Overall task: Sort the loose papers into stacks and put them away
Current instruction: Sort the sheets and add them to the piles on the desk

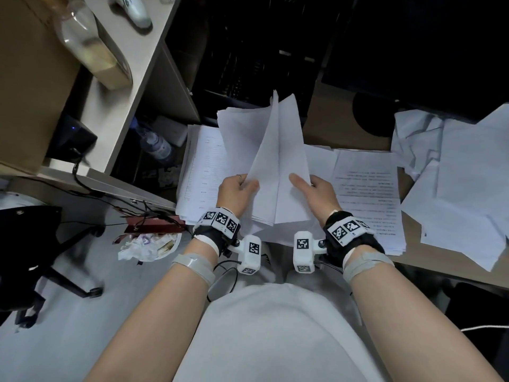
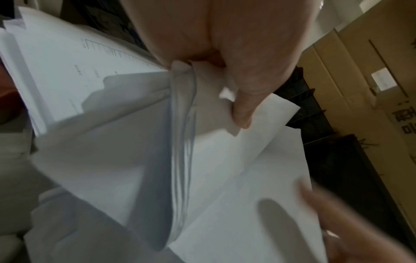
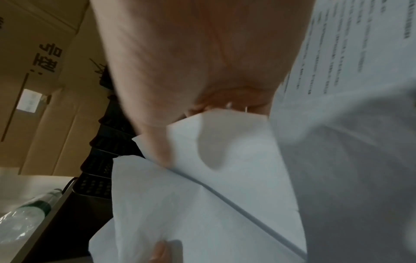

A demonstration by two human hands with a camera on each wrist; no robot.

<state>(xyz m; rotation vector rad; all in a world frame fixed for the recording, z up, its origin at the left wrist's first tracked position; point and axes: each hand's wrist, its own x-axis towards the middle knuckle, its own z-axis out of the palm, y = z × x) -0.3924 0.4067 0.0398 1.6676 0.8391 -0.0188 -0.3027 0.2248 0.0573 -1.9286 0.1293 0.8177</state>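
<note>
A bundle of blank white sheets [image 1: 275, 150] is held up, fanned, over the desk. My left hand [image 1: 243, 186] pinches its lower left corner, thumb on top. In the left wrist view the thumb [image 2: 243, 110] presses the sheaf [image 2: 182, 142] against fingers hidden behind it. My right hand [image 1: 305, 184] pinches the right sheet, thumb [image 3: 157, 142] on the paper [image 3: 225, 178]. Under the bundle lie a stack with a printed table [image 1: 201, 166] on the left and a stack of printed text [image 1: 366, 194] on the right. Loose crumpled sheets [image 1: 454, 188] sprawl at the far right.
A black keyboard [image 1: 248, 64] and a dark monitor base [image 1: 371, 114] sit behind the papers. To the left stand a shelf unit [image 1: 132, 86] with a cardboard box [image 1: 30, 78] and a water bottle [image 1: 154, 142]. Below left are litter [image 1: 146, 244] and a chair base [image 1: 68, 257].
</note>
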